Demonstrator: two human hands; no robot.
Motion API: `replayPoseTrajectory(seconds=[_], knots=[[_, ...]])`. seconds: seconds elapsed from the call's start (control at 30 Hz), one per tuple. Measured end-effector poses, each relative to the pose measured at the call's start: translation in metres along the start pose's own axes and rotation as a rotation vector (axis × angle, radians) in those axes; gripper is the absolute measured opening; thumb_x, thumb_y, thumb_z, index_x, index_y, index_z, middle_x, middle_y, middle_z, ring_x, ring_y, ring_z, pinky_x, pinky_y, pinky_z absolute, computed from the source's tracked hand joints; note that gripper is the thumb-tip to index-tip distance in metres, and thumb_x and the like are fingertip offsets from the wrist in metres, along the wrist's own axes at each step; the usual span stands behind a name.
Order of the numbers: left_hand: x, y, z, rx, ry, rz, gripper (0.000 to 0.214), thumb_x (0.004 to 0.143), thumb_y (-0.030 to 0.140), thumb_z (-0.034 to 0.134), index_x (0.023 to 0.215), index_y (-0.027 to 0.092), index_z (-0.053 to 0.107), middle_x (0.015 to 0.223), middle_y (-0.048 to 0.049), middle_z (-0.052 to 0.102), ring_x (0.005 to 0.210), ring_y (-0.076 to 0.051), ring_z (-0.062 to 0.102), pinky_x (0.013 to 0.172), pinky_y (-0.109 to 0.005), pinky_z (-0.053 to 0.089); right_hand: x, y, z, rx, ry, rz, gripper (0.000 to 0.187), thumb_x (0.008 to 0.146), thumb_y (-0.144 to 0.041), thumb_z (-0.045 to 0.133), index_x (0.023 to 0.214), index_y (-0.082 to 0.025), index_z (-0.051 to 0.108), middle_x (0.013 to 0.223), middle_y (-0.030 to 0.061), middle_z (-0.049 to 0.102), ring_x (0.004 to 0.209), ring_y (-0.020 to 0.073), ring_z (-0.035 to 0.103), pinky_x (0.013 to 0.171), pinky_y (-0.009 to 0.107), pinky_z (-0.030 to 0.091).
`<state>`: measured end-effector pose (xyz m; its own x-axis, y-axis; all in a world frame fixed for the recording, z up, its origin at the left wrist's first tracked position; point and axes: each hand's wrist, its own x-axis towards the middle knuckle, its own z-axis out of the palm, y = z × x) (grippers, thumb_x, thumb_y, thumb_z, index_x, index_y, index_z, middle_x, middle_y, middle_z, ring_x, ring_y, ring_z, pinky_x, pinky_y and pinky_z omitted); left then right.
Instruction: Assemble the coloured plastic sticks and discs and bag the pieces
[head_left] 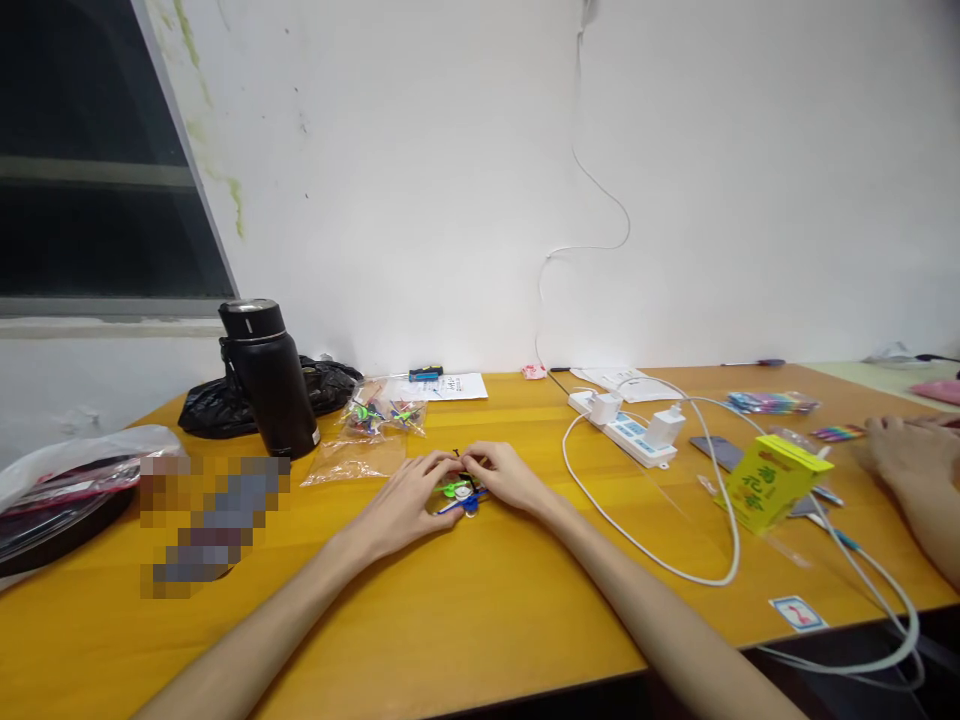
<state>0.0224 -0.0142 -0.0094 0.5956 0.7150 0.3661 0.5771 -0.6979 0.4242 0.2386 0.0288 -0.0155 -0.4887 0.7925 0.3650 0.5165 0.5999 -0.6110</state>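
Observation:
On the table in front of me lies a small plastic assembly with green, white, blue and black parts. My left hand curls round its left side, the thumb against a blue piece and the fingers over the far edge. From the right, my right hand has its fingers bent in a pinch at the assembly's far side, close to my left fingertips. A tiny black piece shows between the two hands; what exactly the right fingertips grip is hidden. Just beyond my left hand, clear plastic bags hold similar green, blue and red parts.
A black flask stands at the left before a black plastic bag. Right of my hands are a white power strip with looping cables and a yellow box. Another person's hand rests at the far right.

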Motion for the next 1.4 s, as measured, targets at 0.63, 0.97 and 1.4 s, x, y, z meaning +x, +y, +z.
replayPoseTrajectory(seconds=[0.63, 0.97, 1.4], knots=[[0.001, -0.002, 0.001, -0.055, 0.045, 0.050, 0.044, 0.088, 0.036, 0.067, 0.130, 0.032, 0.056, 0.143, -0.0064, 0.051, 0.123, -0.027, 0.057, 0.103, -0.041, 0.048, -0.001, -0.003, -0.005, -0.147, 0.091, -0.085, 0.024, 0.100, -0.027, 0.051, 0.091, -0.019, 0.072, 0.089, 0.0036, 0.069, 0.077, 0.0144, 0.062, 0.072, 0.024, 0.042], [0.001, 0.002, 0.001, -0.122, 0.086, 0.034, 0.033, 0.094, 0.035, 0.060, 0.127, 0.031, 0.057, 0.150, -0.0050, 0.042, 0.128, -0.024, 0.055, 0.110, -0.040, 0.045, -0.001, -0.003, -0.008, -0.110, 0.269, -0.103, 0.019, 0.095, -0.019, 0.056, 0.103, -0.023, 0.072, 0.102, 0.0031, 0.069, 0.089, 0.0157, 0.066, 0.082, 0.027, 0.048], [0.000, 0.007, -0.001, -0.093, -0.010, 0.046, 0.032, 0.092, 0.040, 0.061, 0.121, 0.025, 0.061, 0.120, -0.0062, 0.065, 0.111, -0.025, 0.059, 0.098, -0.039, 0.047, 0.003, -0.001, -0.015, 0.028, 0.455, -0.071, 0.020, 0.091, -0.025, 0.058, 0.108, -0.021, 0.067, 0.108, 0.0076, 0.066, 0.088, 0.0183, 0.065, 0.081, 0.032, 0.055]])
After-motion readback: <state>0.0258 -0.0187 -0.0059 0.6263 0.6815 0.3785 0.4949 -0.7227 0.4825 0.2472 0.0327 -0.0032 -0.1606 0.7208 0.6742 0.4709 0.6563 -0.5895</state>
